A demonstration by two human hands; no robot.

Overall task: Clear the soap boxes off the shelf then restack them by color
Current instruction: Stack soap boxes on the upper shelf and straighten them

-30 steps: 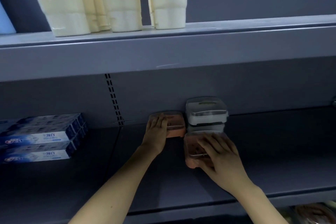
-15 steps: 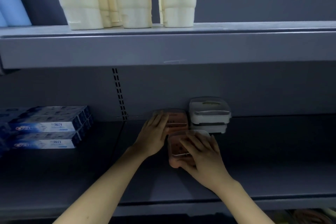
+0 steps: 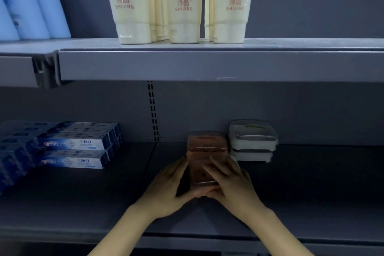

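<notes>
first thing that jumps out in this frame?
Both hands, left hand and right hand, meet mid-shelf around a pink soap box, with another pink box right behind it. Two white soap boxes sit stacked just to the right; cream tubes line the shelf above, toothpaste boxes far left.

Grey shelf (image 3: 311, 189) w/ toothpaste boxes (image 3: 72, 147), orange (image 3: 205, 143) & white soap boxes (image 3: 252, 141)

Hands (image 3: 207, 185) hide the blurred front orange soap box (image 3: 204, 174); forearms cropped.
</notes>
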